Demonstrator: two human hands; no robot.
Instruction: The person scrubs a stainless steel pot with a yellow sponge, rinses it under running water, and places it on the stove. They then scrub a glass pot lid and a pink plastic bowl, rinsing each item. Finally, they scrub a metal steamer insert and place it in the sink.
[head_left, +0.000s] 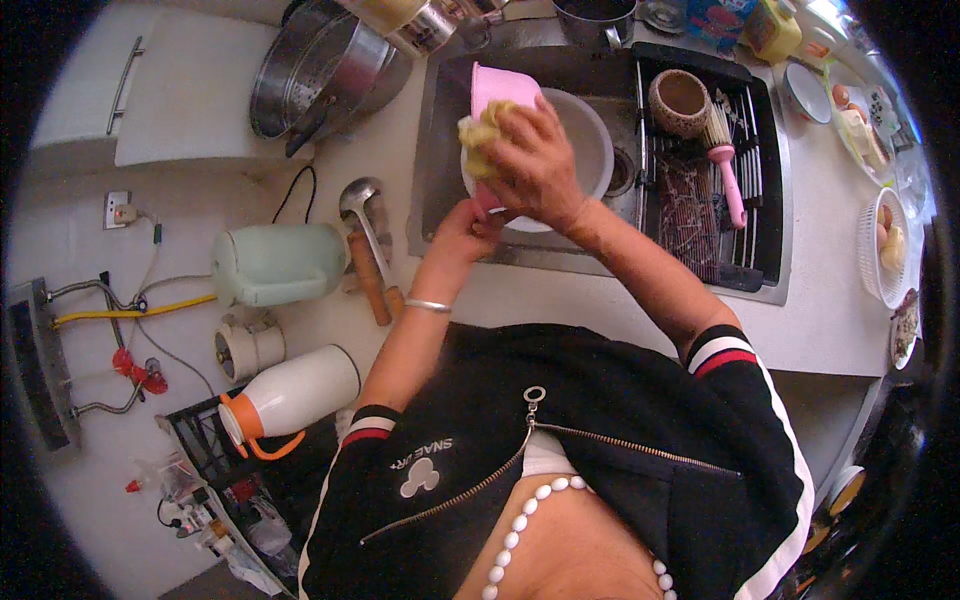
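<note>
Over the stainless steel sink (435, 187), my left hand (466, 231) grips the near end of a pink plastic dipper (504, 86). A crumpled yellow cloth (484, 139) is bunched in my right hand (536, 161), pressed close against the dipper and blurred by motion. My right hand and the cloth hide much of the dipper's near side. Below both hands, a white plastic basin (596, 142) sits in the sink; what it contains is mostly hidden.
A drying rack (754, 135) on the sink's right holds a speckled pot (679, 105) and a pink-handled brush (726, 176). Left of the sink lie a metal ladle (367, 206), a rolling pin (367, 281) and a pale green kettle (277, 262). Steel pots (322, 75) stand behind.
</note>
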